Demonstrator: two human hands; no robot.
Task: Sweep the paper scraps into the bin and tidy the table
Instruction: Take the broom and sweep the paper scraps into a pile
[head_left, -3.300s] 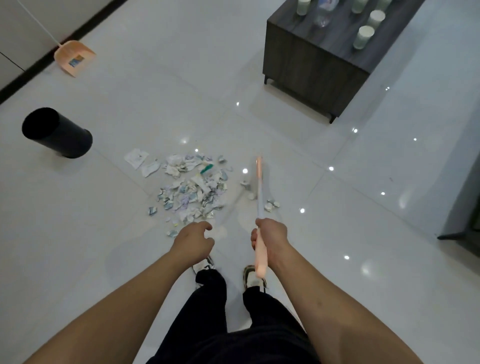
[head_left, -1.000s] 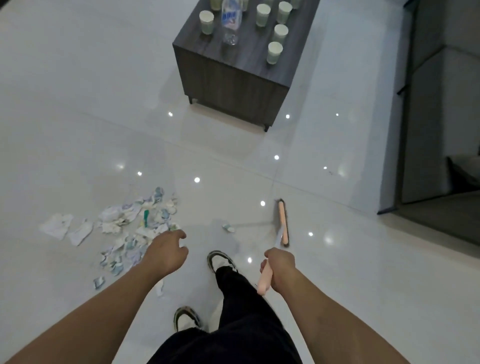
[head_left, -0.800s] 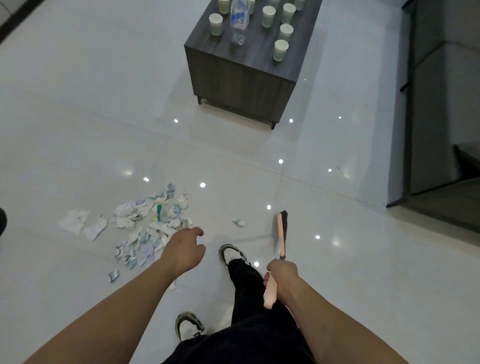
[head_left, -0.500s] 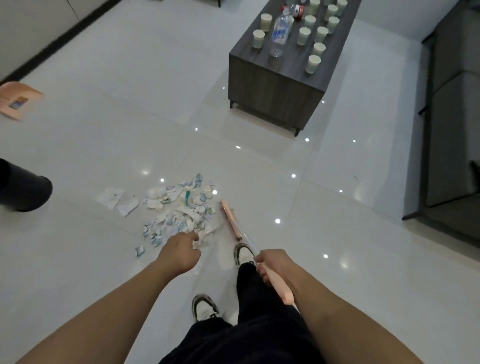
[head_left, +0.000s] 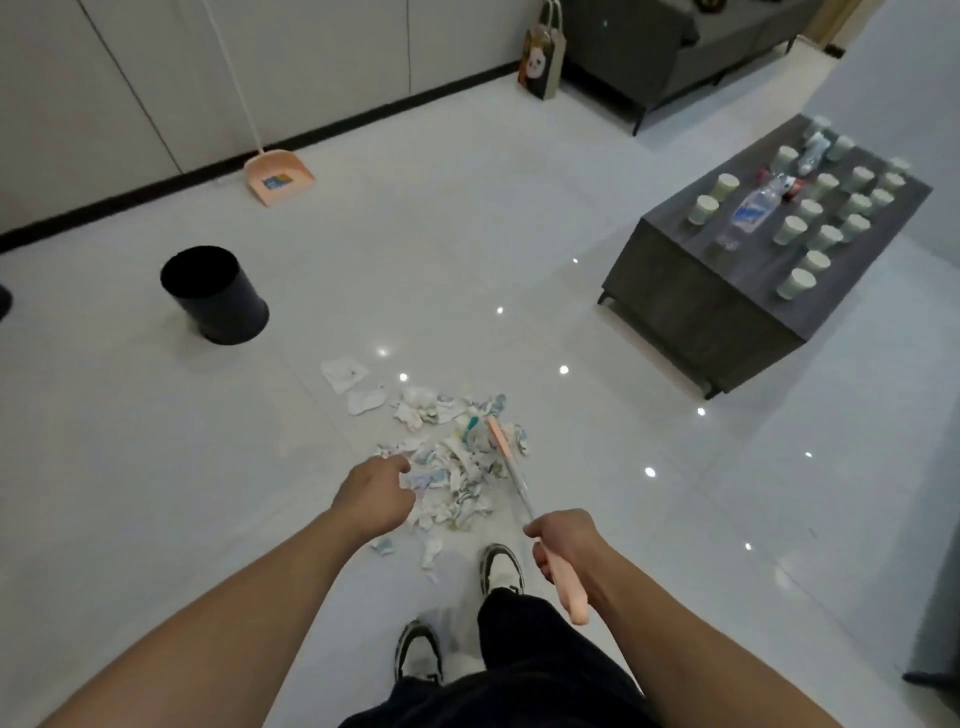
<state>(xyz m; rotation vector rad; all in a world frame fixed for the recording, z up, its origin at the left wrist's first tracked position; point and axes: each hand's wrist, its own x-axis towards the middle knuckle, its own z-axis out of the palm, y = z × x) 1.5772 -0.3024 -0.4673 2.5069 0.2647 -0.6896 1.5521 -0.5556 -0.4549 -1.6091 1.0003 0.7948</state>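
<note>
Right hand (head_left: 563, 540) grips pink broom (head_left: 519, 499) handle, fingers curled around; broom head lies in paper scraps (head_left: 452, 457). Left hand (head_left: 376, 493) holds nothing, fingers loosely bent, above near edge of scraps. Black bin (head_left: 215, 296) stands well apart from scraps, far-left; table (head_left: 727, 312) far-right.

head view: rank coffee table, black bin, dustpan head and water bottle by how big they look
1. coffee table
2. black bin
3. dustpan head
4. water bottle

The dustpan and the bottle stand farther from the camera, so their true rank is unsure.
</note>
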